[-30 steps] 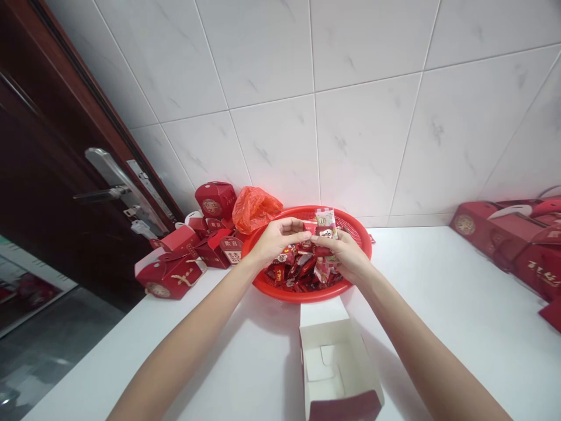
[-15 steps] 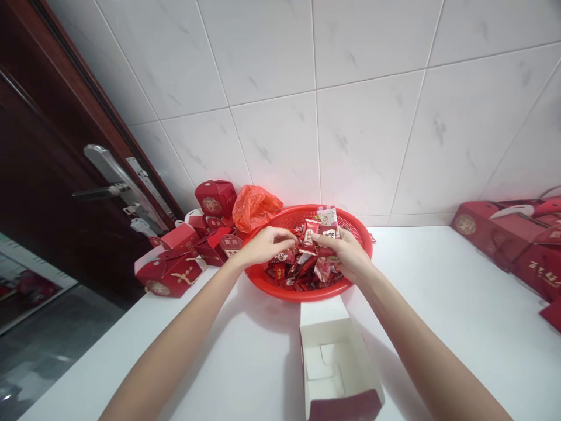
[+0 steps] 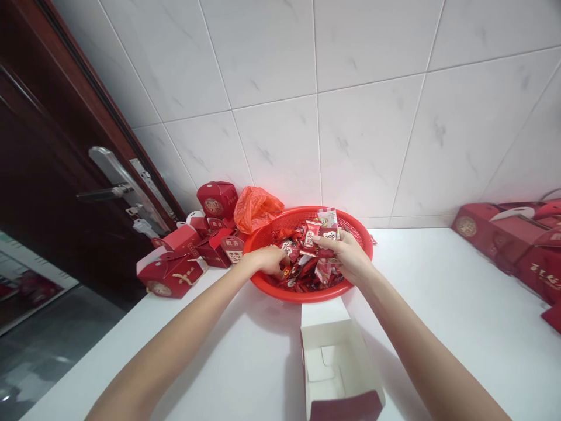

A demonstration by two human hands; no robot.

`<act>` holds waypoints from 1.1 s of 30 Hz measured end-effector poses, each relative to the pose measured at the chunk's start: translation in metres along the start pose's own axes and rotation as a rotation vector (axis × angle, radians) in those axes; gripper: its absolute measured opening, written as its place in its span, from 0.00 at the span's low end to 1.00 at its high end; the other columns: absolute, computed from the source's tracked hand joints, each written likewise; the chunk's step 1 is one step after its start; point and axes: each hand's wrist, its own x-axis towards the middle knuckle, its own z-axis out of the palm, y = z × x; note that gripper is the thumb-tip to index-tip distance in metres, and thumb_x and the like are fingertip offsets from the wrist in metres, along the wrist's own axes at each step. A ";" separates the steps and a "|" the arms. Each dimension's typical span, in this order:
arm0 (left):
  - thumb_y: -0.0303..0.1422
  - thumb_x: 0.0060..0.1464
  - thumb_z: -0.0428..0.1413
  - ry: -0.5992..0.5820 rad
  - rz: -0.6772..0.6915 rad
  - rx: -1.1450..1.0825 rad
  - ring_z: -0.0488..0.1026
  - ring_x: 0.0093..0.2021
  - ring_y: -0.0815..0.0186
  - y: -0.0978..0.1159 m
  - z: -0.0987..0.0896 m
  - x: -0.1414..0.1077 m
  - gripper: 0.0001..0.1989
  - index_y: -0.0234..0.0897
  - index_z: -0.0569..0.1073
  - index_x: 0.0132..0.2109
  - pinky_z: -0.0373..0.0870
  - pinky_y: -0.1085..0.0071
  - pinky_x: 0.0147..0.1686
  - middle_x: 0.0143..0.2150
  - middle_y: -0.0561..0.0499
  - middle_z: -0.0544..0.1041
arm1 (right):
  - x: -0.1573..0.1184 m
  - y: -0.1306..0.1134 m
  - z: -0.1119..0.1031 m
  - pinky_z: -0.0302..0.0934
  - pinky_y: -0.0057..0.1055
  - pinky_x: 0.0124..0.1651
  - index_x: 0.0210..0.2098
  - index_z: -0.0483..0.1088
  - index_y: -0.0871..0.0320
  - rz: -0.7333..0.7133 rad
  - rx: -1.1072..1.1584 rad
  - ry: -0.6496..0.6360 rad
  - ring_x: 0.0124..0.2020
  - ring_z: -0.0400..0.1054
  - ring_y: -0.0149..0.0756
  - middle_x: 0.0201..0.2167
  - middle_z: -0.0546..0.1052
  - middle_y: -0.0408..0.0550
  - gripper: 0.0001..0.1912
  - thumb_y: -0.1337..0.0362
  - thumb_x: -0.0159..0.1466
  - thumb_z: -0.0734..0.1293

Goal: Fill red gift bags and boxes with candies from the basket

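A red plastic basket (image 3: 280, 294) with a perforated wall holds many wrapped candies (image 3: 307, 272), mostly red. My right hand (image 3: 350, 257) is closed on several wrapped candies (image 3: 312, 234) above the basket's right side, the thumb pressing on them. Down among the candies at the basket's left side is my left hand (image 3: 272, 261); its fingers are curled by a small red-and-yellow packet, and the fingertips are partly hidden. In front of the basket stands an open box (image 3: 339, 362), white inside and dark red outside, with nothing in it.
Folded red gift boxes (image 3: 170, 272) are piled at the left by a crumpled orange-red plastic bag (image 3: 258, 209). More red boxes (image 3: 504, 234) line the right side. Behind the white table (image 3: 438, 304) rises a tiled wall; a dark door with a handle (image 3: 109, 190) is at left.
My left hand has moved down from above the candies into the left part of the basket. My right hand keeps its candies in nearly the same place.
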 end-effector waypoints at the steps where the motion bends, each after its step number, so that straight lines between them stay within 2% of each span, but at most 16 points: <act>1: 0.32 0.47 0.61 0.000 0.008 -0.016 0.77 0.38 0.57 0.000 0.000 0.000 0.11 0.41 0.81 0.41 0.68 0.71 0.35 0.37 0.50 0.82 | 0.000 0.001 0.000 0.71 0.30 0.30 0.34 0.76 0.60 0.001 -0.002 -0.004 0.30 0.77 0.38 0.32 0.82 0.48 0.18 0.62 0.45 0.80; 3: 0.31 0.49 0.59 0.021 0.002 -0.053 0.77 0.36 0.58 0.000 0.000 -0.003 0.08 0.40 0.81 0.37 0.67 0.71 0.34 0.35 0.50 0.82 | 0.001 0.001 -0.001 0.71 0.30 0.29 0.34 0.76 0.60 0.000 -0.003 -0.003 0.29 0.77 0.38 0.31 0.82 0.48 0.18 0.63 0.45 0.79; 5: 0.31 0.50 0.57 0.092 -0.027 -0.071 0.77 0.36 0.59 0.001 0.000 -0.007 0.07 0.40 0.80 0.35 0.67 0.71 0.34 0.35 0.50 0.82 | 0.000 0.002 -0.001 0.71 0.29 0.28 0.34 0.76 0.60 -0.004 0.005 0.001 0.29 0.76 0.37 0.30 0.82 0.48 0.17 0.63 0.46 0.79; 8: 0.32 0.55 0.53 0.310 -0.054 -0.136 0.77 0.37 0.58 0.004 0.000 -0.018 0.09 0.39 0.78 0.35 0.67 0.69 0.36 0.35 0.47 0.81 | 0.000 0.001 -0.001 0.69 0.28 0.27 0.34 0.76 0.60 -0.014 0.021 -0.004 0.28 0.76 0.36 0.30 0.82 0.47 0.17 0.63 0.46 0.79; 11: 0.36 0.59 0.50 0.543 0.017 -0.386 0.76 0.39 0.58 0.011 0.000 -0.035 0.12 0.37 0.76 0.40 0.69 0.68 0.38 0.37 0.46 0.80 | 0.000 0.000 -0.002 0.69 0.28 0.27 0.33 0.76 0.60 -0.022 0.032 -0.043 0.27 0.75 0.36 0.30 0.81 0.47 0.18 0.61 0.46 0.80; 13: 0.40 0.60 0.51 0.609 0.140 -0.617 0.75 0.37 0.60 0.022 0.000 -0.052 0.14 0.35 0.75 0.40 0.70 0.68 0.38 0.36 0.46 0.79 | 0.000 -0.002 -0.003 0.67 0.27 0.26 0.32 0.75 0.61 -0.018 0.034 -0.048 0.26 0.74 0.34 0.29 0.81 0.47 0.19 0.60 0.45 0.81; 15: 0.44 0.59 0.54 0.586 0.281 -0.802 0.75 0.36 0.62 0.038 0.000 -0.072 0.16 0.34 0.75 0.39 0.71 0.69 0.36 0.35 0.48 0.78 | -0.002 -0.005 -0.003 0.63 0.25 0.23 0.30 0.74 0.61 -0.021 0.049 -0.016 0.24 0.71 0.31 0.26 0.79 0.44 0.19 0.60 0.43 0.81; 17: 0.44 0.59 0.56 0.501 0.387 -0.873 0.75 0.36 0.64 0.059 0.001 -0.093 0.16 0.34 0.76 0.40 0.72 0.70 0.37 0.35 0.49 0.79 | -0.008 -0.009 -0.002 0.59 0.24 0.22 0.28 0.72 0.60 -0.041 0.068 0.009 0.21 0.67 0.28 0.23 0.76 0.41 0.19 0.60 0.42 0.81; 19: 0.42 0.60 0.56 0.439 0.435 -0.845 0.75 0.35 0.64 0.079 0.005 -0.110 0.14 0.35 0.78 0.41 0.72 0.70 0.38 0.34 0.50 0.79 | -0.019 -0.015 -0.001 0.58 0.24 0.21 0.27 0.71 0.59 -0.057 0.057 0.012 0.19 0.64 0.26 0.20 0.73 0.38 0.19 0.60 0.43 0.81; 21: 0.41 0.62 0.55 0.406 0.445 -0.756 0.77 0.39 0.62 0.095 0.010 -0.122 0.15 0.38 0.78 0.48 0.72 0.69 0.40 0.38 0.50 0.81 | -0.034 -0.022 0.001 0.56 0.24 0.21 0.27 0.70 0.59 -0.062 0.008 -0.013 0.18 0.61 0.25 0.18 0.70 0.37 0.18 0.60 0.46 0.80; 24: 0.40 0.61 0.56 0.490 0.419 -0.561 0.75 0.48 0.59 0.110 0.020 -0.134 0.18 0.45 0.75 0.57 0.71 0.65 0.48 0.48 0.50 0.80 | -0.061 -0.033 0.003 0.56 0.25 0.22 0.28 0.70 0.59 -0.059 -0.077 -0.069 0.19 0.60 0.26 0.18 0.68 0.38 0.17 0.58 0.49 0.79; 27: 0.43 0.60 0.55 0.590 0.280 -0.436 0.73 0.50 0.56 0.114 0.034 -0.145 0.16 0.45 0.78 0.52 0.71 0.60 0.51 0.51 0.47 0.75 | -0.087 -0.040 0.004 0.56 0.25 0.23 0.30 0.71 0.60 -0.042 -0.153 -0.085 0.20 0.61 0.26 0.20 0.68 0.39 0.18 0.56 0.51 0.78; 30: 0.47 0.61 0.53 0.518 0.169 -0.432 0.73 0.46 0.55 0.113 0.052 -0.156 0.20 0.43 0.77 0.53 0.73 0.59 0.47 0.49 0.45 0.72 | -0.106 -0.041 0.005 0.52 0.23 0.21 0.32 0.70 0.59 -0.026 -0.214 -0.108 0.19 0.57 0.23 0.20 0.67 0.37 0.18 0.56 0.52 0.78; 33: 0.46 0.61 0.52 0.439 0.169 -0.512 0.74 0.47 0.55 0.113 0.069 -0.163 0.23 0.43 0.72 0.59 0.73 0.60 0.45 0.50 0.44 0.73 | -0.122 -0.039 0.010 0.55 0.23 0.23 0.35 0.73 0.60 0.001 -0.282 -0.186 0.21 0.61 0.24 0.25 0.72 0.41 0.17 0.56 0.54 0.77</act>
